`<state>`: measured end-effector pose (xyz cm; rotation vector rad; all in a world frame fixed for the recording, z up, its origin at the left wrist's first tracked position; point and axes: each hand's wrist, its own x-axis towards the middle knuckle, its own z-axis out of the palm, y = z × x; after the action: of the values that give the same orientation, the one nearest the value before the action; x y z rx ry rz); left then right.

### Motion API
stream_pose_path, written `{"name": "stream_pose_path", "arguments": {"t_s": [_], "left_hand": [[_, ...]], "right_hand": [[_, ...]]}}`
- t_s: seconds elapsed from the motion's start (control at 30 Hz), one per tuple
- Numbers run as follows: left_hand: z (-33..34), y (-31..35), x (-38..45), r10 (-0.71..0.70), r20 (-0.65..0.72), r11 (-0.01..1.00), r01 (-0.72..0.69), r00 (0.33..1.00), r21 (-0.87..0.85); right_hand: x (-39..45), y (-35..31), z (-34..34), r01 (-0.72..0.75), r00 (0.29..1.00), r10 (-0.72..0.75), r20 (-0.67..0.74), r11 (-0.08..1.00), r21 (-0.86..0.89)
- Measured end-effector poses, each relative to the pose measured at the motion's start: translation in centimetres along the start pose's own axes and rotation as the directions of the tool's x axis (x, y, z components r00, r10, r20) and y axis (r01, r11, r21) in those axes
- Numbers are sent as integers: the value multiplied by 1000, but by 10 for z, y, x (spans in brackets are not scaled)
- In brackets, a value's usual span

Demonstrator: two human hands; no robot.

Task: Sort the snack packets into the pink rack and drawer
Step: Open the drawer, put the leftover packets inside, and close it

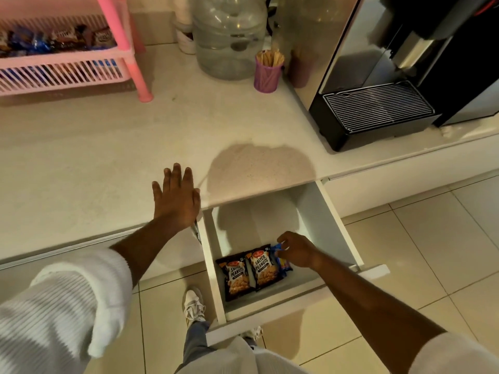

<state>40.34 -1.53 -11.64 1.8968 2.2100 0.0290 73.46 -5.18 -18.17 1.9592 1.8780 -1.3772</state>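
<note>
Two salted-peanut packets lie flat side by side in the open drawer (pixel 340 233), near its front: the left peanut packet (pixel 236 279) and the right peanut packet (pixel 263 267), the right one slightly overlapping the left one's edge. Just beside the right packet, a blue packet (pixel 282 261) is pinched in the curled fingers of the right hand (pixel 298 251), which reaches down into the drawer from the right; the packet's lower end touches or sits very near the drawer floor, though which cannot be told. The left hand (pixel 176 199) lies flat, fingers straight and spread, palm down on the pale tabletop (pixel 108 157) near its front edge, just left of the drawer opening, holding nothing.

At the far left of the tabletop stands the pink rack (pixel 81 68), its slatted upper shelf filled with a row of small snack packets (pixel 54 39) in blue, brown and white wrappers. Well apart to the right stand a clear water jug (pixel 229 36), a purple cup of wooden sticks (pixel 267 72) and a black coffee machine (pixel 391 90) with a metal drip grille. Below, a white shoe (pixel 193 305) rests on the tiled floor (pixel 432 252).
</note>
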Motion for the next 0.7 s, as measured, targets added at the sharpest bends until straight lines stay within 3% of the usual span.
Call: {"name": "stream_pose_path", "arguments": {"t_s": [0.1, 0.2, 0.27, 0.3, 0.47, 0.57, 0.7], "left_hand": [[-4, 26, -35, 151, -56, 987, -148, 987, 56], [3, 55, -82, 283, -116, 945, -298, 952, -138], [9, 73, -110, 288, -34, 902, -283, 957, -325], [13, 81, -121, 321, 33, 894, -292, 946, -340], [25, 109, -155, 411, 342, 821, -180, 845, -542], [32, 114, -165, 476, 403, 820, -228, 781, -526], [38, 116, -173, 474, 422, 848, -272, 773, -455]], "right_hand": [[-26, 0, -16, 121, 989, -124, 77, 992, 42], [-50, 5, -29, 176, 965, -174, 198, 984, 10], [-65, 11, -37, 193, 947, -180, 267, 981, -23], [-71, 13, -40, 205, 937, -186, 295, 978, -36], [-92, 25, -54, 290, 898, -230, 374, 951, -111], [-100, 30, -56, 343, 887, -277, 370, 931, -126], [-107, 33, -47, 373, 909, -300, 290, 896, -242]]}}
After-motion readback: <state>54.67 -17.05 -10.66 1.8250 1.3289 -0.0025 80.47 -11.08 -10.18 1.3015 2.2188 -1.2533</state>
